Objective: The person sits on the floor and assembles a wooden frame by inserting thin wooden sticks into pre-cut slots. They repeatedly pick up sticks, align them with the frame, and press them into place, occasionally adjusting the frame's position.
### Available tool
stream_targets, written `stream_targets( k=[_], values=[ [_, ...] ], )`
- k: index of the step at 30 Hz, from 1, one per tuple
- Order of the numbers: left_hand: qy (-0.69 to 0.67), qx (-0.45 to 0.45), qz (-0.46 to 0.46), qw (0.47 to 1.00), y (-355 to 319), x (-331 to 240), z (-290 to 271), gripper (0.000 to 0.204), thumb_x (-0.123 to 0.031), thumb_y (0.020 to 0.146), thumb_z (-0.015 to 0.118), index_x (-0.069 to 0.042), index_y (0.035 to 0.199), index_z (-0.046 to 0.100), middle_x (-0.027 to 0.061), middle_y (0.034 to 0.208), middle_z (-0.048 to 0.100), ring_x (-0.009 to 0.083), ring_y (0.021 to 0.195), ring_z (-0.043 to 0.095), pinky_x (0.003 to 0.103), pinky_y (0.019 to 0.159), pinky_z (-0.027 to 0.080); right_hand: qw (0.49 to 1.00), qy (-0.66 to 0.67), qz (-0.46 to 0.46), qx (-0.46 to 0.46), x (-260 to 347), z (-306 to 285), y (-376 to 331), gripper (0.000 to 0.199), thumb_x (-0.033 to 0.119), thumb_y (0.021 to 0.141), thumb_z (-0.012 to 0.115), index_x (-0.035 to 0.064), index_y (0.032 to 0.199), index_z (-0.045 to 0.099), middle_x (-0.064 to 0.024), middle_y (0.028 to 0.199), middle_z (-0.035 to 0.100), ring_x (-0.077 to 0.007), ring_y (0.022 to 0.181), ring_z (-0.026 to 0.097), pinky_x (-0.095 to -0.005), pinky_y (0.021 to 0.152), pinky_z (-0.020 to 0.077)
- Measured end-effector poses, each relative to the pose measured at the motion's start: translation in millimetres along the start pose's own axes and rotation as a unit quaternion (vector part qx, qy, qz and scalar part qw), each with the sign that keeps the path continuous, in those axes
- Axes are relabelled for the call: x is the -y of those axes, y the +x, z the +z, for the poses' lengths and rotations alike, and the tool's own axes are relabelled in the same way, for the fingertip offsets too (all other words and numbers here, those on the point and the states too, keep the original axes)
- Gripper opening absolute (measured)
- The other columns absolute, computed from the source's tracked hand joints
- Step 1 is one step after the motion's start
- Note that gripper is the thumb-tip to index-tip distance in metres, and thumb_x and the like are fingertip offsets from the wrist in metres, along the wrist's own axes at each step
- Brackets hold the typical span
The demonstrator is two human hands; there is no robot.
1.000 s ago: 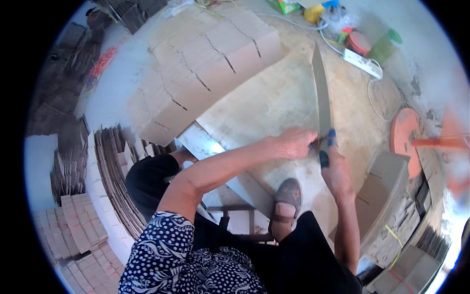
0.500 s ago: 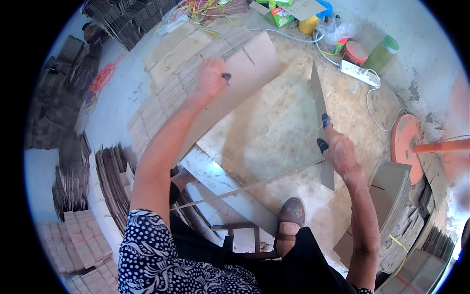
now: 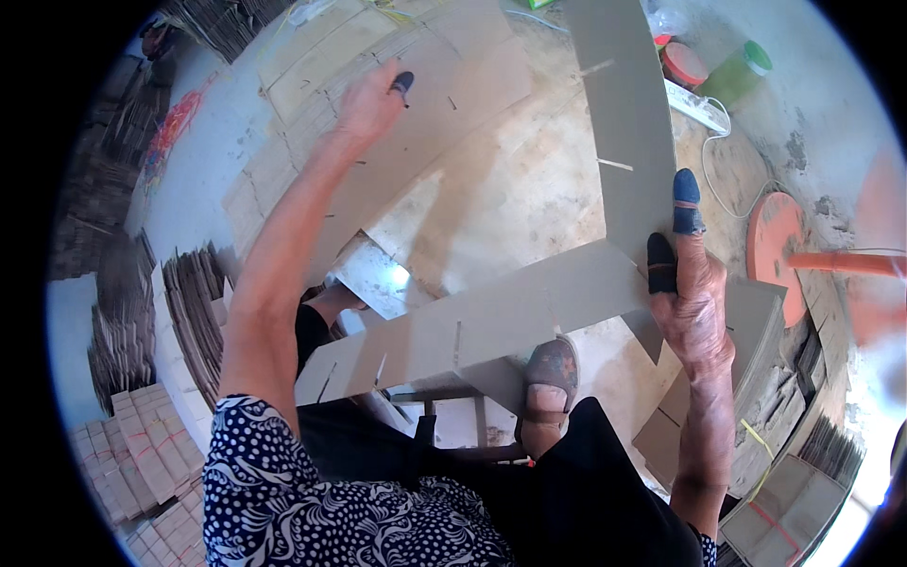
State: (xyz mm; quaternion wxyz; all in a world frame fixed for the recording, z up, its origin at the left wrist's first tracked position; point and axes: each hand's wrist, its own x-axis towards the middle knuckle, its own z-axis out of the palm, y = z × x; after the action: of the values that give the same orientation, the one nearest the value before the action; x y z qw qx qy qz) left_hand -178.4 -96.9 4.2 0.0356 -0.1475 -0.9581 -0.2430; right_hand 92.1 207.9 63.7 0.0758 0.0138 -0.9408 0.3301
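Note:
My right hand, with dark covers on two digits, grips slotted cardboard near a corner. One grey-brown cardboard strip rises away from that corner. A second slotted cardboard strip runs left from it, across my lap and above my shoe; I cannot tell whether the two are joined or one bent piece. My left hand, a dark cover on one digit, is over the stack of flat cardboard sheets at the upper left. Its fingers are blurred and partly hidden, so its grip is unclear.
A worn board lies beneath the work. On the right stand an orange round base with a pole, a white power strip, a red-lidded jar and a green container. Cardboard bundles are piled at the left.
The cardboard in my right hand has turned from edge-on to broad-side and now spreads left across my lap. My left hand has shifted up and left over the stack. The view has moved too.

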Motion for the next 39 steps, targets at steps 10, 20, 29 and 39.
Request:
stream_targets(
  k=[10, 20, 29, 39],
  values=[
    [0.082, 0.264, 0.179, 0.944, -65, -113, 84, 0.018, -0.001, 0.074, 0.053, -0.005, 0.089, 0.062, 0.0180, 0.081, 0.064, 0.0353, 0.084, 0.063, 0.046, 0.070, 0.047, 1.000, -0.001, 0.026, 0.005, -25, 4, -8, 0.091, -0.008, 0.063, 0.055, 0.0080, 0.146, 0.023, -0.0205, 0.073, 0.058, -0.0373, 0.064, 0.058, -0.0412, 0.061, 0.0476],
    [-0.010, 0.260, 0.239, 0.936, -85, -157, 100, 0.012, -0.001, 0.075, 0.052, -0.003, 0.085, 0.059, 0.0201, 0.075, 0.062, 0.0403, 0.076, 0.061, 0.048, 0.068, 0.045, 0.996, -0.026, 0.087, 0.019, -46, 19, -16, 0.077, -0.005, 0.071, 0.055, 0.0064, 0.142, 0.029, -0.0219, 0.075, 0.061, -0.0391, 0.069, 0.061, -0.0454, 0.063, 0.0490],
    [-0.218, 0.325, 0.144, 0.909, -73, -149, 94, 0.034, -0.023, 0.084, 0.059, -0.005, 0.113, 0.058, 0.0258, 0.104, 0.059, 0.0364, 0.100, 0.057, 0.042, 0.089, 0.044, 0.975, -0.133, 0.132, 0.117, -71, 50, -14, 0.070, -0.007, 0.074, 0.052, 0.0030, 0.140, 0.031, -0.0237, 0.081, 0.063, -0.0405, 0.076, 0.063, -0.0476, 0.066, 0.0493],
    [0.080, -0.074, 0.088, 0.990, 24, 31, 13, 0.027, -0.020, 0.078, 0.068, -0.005, 0.097, 0.056, 0.0204, 0.099, 0.061, 0.0383, 0.097, 0.057, 0.044, 0.081, 0.047, 0.989, -0.033, 0.103, 0.096, -88, 70, -9, 0.089, -0.010, 0.066, 0.051, 0.0028, 0.147, 0.016, -0.0233, 0.076, 0.060, -0.0397, 0.068, 0.060, -0.0440, 0.062, 0.0478]
  ],
)
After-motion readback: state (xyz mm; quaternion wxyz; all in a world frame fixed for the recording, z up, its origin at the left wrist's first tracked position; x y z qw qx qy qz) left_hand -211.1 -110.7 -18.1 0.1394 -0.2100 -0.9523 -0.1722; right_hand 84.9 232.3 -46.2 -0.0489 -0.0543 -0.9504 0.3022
